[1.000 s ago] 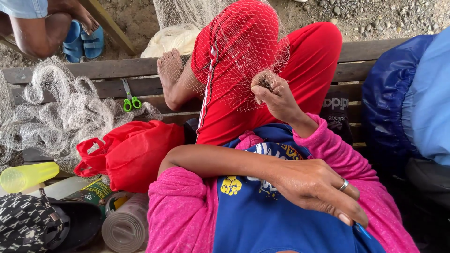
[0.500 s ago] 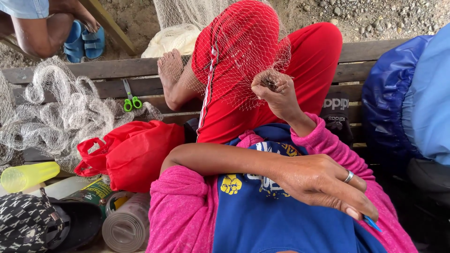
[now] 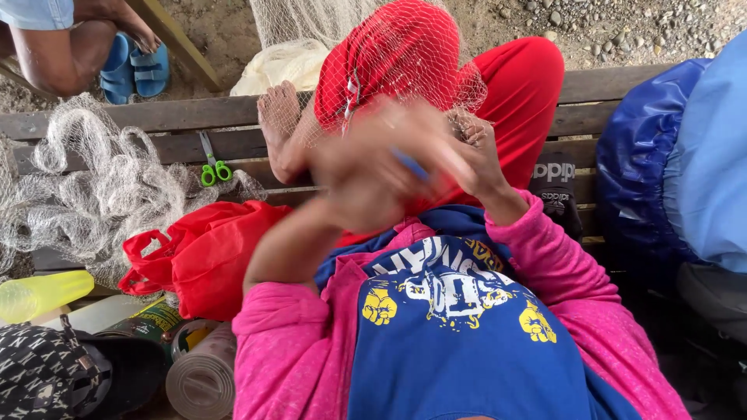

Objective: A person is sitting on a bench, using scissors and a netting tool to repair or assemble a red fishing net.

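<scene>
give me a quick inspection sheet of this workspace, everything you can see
surface: wooden slat bench, weathered, on bare dirt and gravel
job's things: fine net draped over the raised red-clad knee; thin blue tool between the hands
clutter: green-handled scissors on the bench; heap of pale netting; red bag; yellow bottle; patterned cap; grey roll
hands: left hand blurred, raised at the net with the blue tool; right hand pinching the net
cables: nothing seen
surroundings: another person's leg and blue sandals at top left; blue bag at right
</scene>
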